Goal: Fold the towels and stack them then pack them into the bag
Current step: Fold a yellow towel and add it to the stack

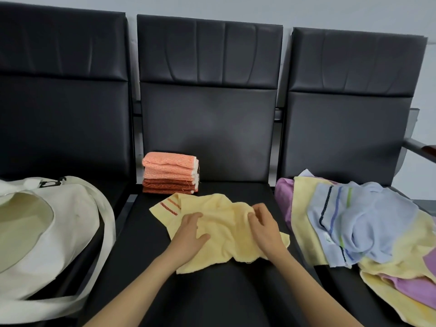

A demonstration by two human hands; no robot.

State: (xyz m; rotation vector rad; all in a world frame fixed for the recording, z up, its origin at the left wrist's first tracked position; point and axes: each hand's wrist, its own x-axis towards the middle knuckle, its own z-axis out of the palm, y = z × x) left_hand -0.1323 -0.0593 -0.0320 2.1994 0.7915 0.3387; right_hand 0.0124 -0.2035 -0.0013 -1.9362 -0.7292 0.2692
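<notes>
A crumpled yellow towel [224,234] with orange stripes at one corner lies on the middle seat. My left hand [188,232] rests on its left part, fingers bent into the cloth. My right hand [264,223] lies on its right part, fingertips curled and pinching a fold. Behind the towel, at the seat's back left, stands a stack of folded orange towels [170,173]. A white cloth bag [47,232] lies open on the left seat. A loose pile of unfolded towels [358,225], blue, yellow and purple, covers the right seat.
Three black padded chairs stand side by side against a pale wall; the middle seat [212,291] has bare room in front of the towel. A metal armrest [420,147] sticks out at the far right. The bag's long strap [103,244] loops over the left seat's edge.
</notes>
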